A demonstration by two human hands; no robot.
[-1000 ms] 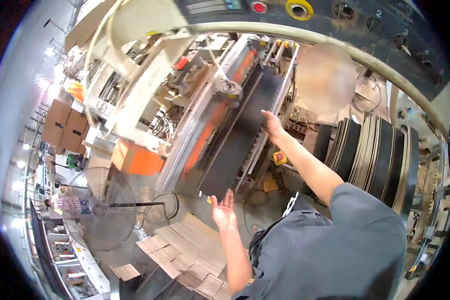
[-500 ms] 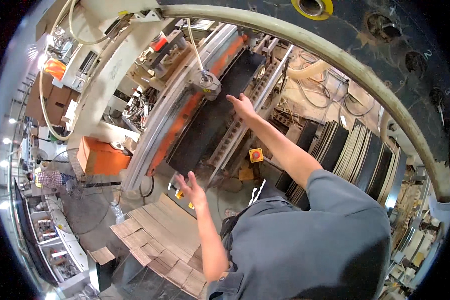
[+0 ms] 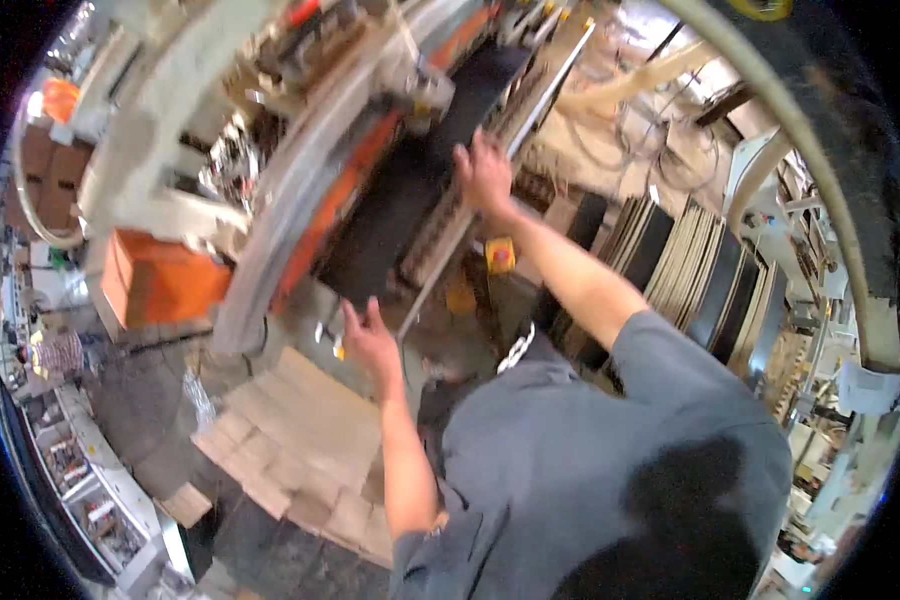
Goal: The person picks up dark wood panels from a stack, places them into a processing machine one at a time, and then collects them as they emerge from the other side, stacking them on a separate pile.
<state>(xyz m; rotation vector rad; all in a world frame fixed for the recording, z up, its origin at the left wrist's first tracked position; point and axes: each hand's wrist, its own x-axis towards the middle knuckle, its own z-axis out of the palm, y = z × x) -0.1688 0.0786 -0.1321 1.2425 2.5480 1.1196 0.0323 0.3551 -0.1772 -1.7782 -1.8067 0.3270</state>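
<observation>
A black board [image 3: 400, 190] lay lengthwise in the machine [image 3: 250, 280], beside an orange bar [image 3: 335, 215]. The right hand [image 3: 485, 175] was at its long edge, fingers spread, contact unclear; the left hand [image 3: 372, 345], fingers parted, was near its closer end. Farther left stood an orange box [image 3: 160, 280], contents hidden; a white rack [image 3: 115, 475] held small, blurred items [image 3: 63, 462].
</observation>
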